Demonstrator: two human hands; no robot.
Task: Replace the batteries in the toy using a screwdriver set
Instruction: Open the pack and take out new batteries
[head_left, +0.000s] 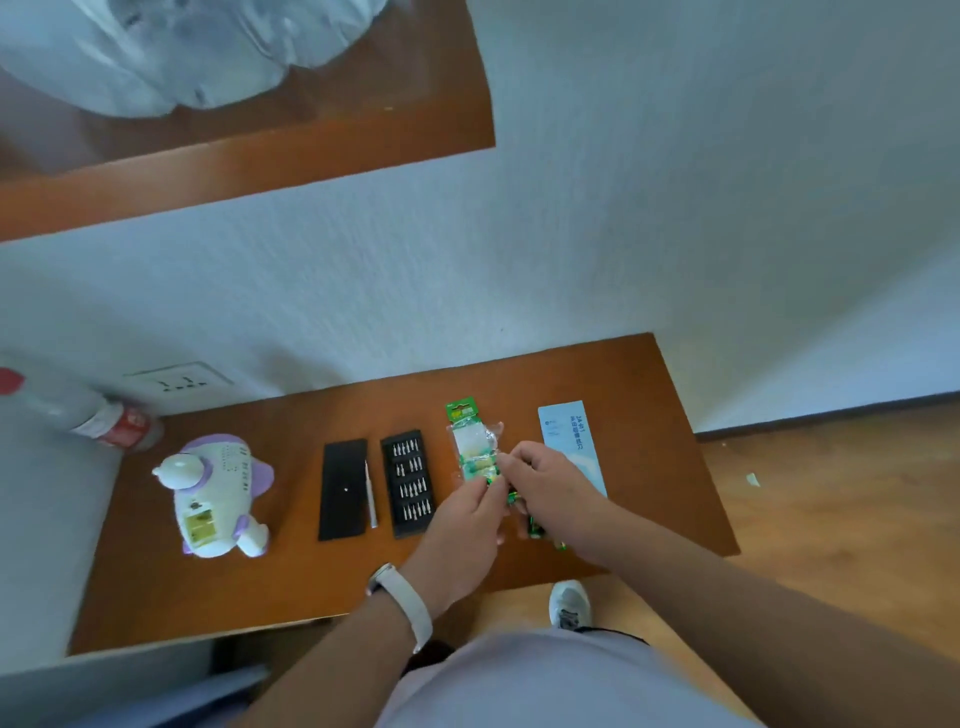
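Batteries coming out of the pack

Both hands busy at the battery pack (471, 447), lying on the desk (156, 587) at about 3 o'clock from the bit tray (409, 482). Left hand (470, 525) pinching the pack's lower edge; right hand (545, 480) pinching the torn film just beside it, each grip clenched on the plastic. Loose green batteries (535, 527) partly hidden under the right wrist, count not readable. Toy (215, 493) lying well apart at 9 o'clock, belly up, battery bay seemingly open and showing yellow inside. Screwdriver handle (370, 493) parked between the black lid (342, 488) and the tray. Blue leaflet (569, 441) at 3 o'clock of the pack.

Risks, judged from here: film tearing suddenly and flinging cells off the near desk edge; rolling cells mixing old with new; tray knocked by the left forearm, spilling bits.
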